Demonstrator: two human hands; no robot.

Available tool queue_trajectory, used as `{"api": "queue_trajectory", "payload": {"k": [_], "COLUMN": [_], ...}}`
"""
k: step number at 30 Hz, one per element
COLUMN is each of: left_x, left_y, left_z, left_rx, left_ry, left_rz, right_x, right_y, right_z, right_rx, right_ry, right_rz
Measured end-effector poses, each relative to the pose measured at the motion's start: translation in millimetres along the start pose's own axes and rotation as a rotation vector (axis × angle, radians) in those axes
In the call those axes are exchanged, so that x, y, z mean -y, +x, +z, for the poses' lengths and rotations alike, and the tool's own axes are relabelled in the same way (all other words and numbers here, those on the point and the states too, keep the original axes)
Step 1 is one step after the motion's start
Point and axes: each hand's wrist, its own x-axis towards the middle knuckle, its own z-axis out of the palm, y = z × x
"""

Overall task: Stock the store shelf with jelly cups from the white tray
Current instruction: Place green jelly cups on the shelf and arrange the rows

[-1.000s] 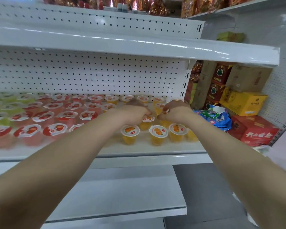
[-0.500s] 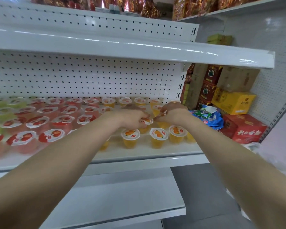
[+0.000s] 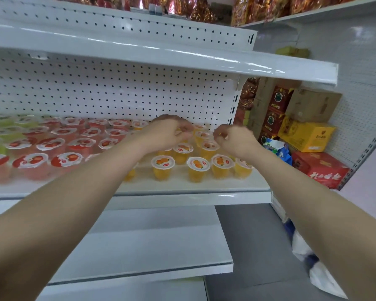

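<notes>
My left hand (image 3: 168, 134) and right hand (image 3: 236, 141) hang side by side, fingers curled, each grip too blurred to tell if it pinches anything. Just beneath them stand the orange jelly cups (image 3: 162, 165) at the right end of the shelf (image 3: 182, 187), red jelly cups (image 3: 50, 146) filling the left.

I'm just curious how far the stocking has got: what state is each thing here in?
Orange jelly cups: sealed, upright, on the shelf at its right part.
Red jelly cups: sealed, upright, in rows.
Left hand: fingers curled above the cups; grip unclear.
Right hand: fingers curled; grip unclear.
Yellow box: closed.
Red box: closed, lying flat.
</notes>
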Motion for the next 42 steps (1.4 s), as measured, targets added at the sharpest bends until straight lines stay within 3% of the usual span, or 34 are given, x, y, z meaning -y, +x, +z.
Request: {"api": "queue_trajectory", "payload": {"k": [7, 13, 23, 33, 42], "left_x": [-36.7, -55.4, -31.4, -32.8, -15.7], "left_y": [-39.1, -53.7, -59.5, -61.8, -48.2], "left_z": [36.1, 44.7, 42.1, 47.2, 22.0], "left_rx": [0.011, -0.017, -0.065, -0.152, -0.309], "left_ry": [0.201, 0.313, 0.305, 0.115, 0.198], "left_rz": [-0.002, -0.033, -0.066, -0.052, -0.017], "right_x": [-19.1, -13.5, 5.8, -2.2, -6.6], "right_y": [-40.4, -57.8, -54.0, -52.2, -31.2], "right_z": [0.0, -1.0, 12.4, 12.2, -2.1], "right_rx": [0.057, 0.099, -0.024, -0.021, -0.118], "right_ry": [0.012, -0.143, -0.157, -0.148, -0.027], "right_rz": [-0.209, -0.284, -0.226, -0.217, -0.158]}}
